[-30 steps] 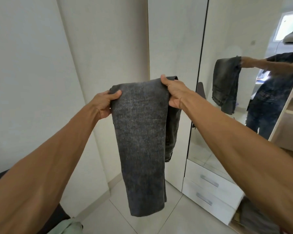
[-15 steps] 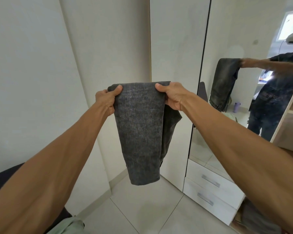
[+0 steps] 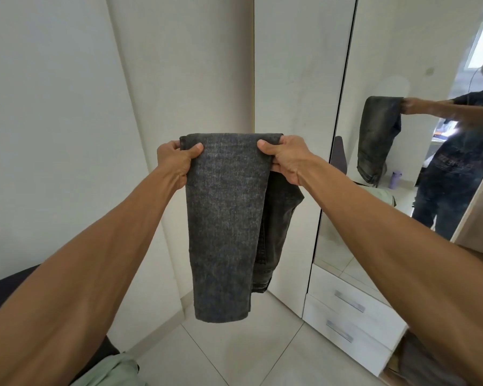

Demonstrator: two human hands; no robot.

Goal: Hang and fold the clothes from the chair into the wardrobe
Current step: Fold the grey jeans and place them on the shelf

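Looking through the head camera, I see the folded grey jeans (image 3: 223, 218) hanging upright in mid-air, long axis vertical, fold on top, hems toward the floor (image 3: 234, 355). My left hand (image 3: 176, 160) pinches the top left corner, thumb in front; my right hand (image 3: 287, 158) grips the top right corner likewise. Mirrored wardrobe (image 3: 354, 305) stands right.
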